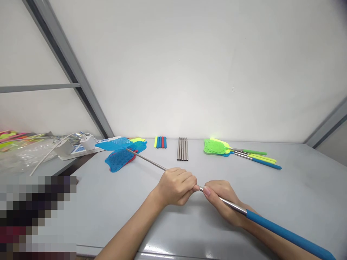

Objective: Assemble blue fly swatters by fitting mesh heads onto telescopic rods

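Note:
A fly swatter with a blue mesh head, a thin metal telescopic rod and a blue handle grip slants across the view above the table. My left hand is closed in a fist around the rod near its middle. Just to the right, my right hand grips the thicker metal section, thumb along it, above the blue grip. A short stretch of rod shows between the two hands. The fingers of my right hand are partly hidden behind the rod.
Loose swatter heads lie at the left of the grey table. Several coloured grips and metal rods stand in rows at the back. Swatters with handles lie right. A power strip is on the far left.

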Demonstrator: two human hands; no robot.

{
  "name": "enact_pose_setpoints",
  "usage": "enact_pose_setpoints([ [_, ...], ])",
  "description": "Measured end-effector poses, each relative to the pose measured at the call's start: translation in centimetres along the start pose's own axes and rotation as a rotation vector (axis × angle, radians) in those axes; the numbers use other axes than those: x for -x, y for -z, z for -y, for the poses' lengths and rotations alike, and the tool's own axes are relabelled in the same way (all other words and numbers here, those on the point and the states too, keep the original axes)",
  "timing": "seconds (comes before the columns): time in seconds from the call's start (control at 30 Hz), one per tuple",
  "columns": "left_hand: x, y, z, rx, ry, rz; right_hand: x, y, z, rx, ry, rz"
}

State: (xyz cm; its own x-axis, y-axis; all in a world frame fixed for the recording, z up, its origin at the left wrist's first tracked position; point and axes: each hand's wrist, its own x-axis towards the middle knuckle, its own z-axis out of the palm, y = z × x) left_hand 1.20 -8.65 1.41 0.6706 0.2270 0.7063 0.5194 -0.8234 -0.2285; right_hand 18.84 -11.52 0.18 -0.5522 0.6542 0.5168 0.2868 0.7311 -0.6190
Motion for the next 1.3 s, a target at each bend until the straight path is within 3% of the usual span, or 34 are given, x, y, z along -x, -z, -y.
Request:
enact_pose_setpoints([
  [0.43, 0.3, -0.1, -0.7, 0.075, 0.098, -0.085, 0.1, -0.1, 0.1, -0.075, -0.018, -0.036],
  [0.7, 0.2, -0.2, -1.3, 0.122, 0.193, -0.080, -0.1, -0.1, 0.0, -0.229, -0.191, -0.057],
  [1.03, 0.3, -0.4, -1.4, 0.097, 0.211, -0.092, 0.0, -0.6, -0.3, -0.389, -0.273, -0.072],
  [1.17, 0.3, -0.5, -1.2, 0.016, 0.196, -0.058, -0.2, -1.2, -0.4, -0.460, -0.393, -0.210],
  [1.3, -0.1, -0.9, -1.9, -0.062, 0.194, -0.176, -0.4, -1.6, -0.1, -0.585, -0.413, -0.377],
])
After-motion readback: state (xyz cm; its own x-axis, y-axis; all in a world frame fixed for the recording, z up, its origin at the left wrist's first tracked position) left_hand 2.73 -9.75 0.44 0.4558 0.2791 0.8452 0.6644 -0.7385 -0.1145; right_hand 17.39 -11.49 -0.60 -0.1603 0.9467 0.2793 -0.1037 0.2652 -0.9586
